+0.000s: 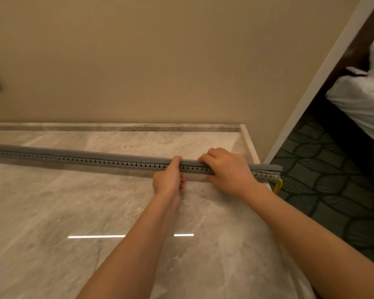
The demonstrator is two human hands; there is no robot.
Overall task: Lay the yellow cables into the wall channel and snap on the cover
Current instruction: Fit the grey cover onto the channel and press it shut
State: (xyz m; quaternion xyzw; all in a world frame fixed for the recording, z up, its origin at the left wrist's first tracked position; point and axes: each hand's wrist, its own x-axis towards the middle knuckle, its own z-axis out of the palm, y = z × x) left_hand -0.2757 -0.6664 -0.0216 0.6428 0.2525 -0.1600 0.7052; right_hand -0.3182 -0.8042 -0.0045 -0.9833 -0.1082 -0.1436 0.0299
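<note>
Marble floor, left hand, right hand, fingers curled over channel

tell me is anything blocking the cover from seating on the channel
Nothing visible does. The left hand and right hand grip the grey cover atop the slotted channel; yellow cable shows only below its right end.

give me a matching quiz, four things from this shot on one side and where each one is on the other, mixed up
1 grey slotted plastic channel
2 yellow cable
3 white plastic bag
4 left hand

a pokes out below the channel's right end
b upper right, past the door frame
c grips the channel beside the right hand
d stretches across the marble floor

Pairs: 1-d, 2-a, 3-b, 4-c
</note>
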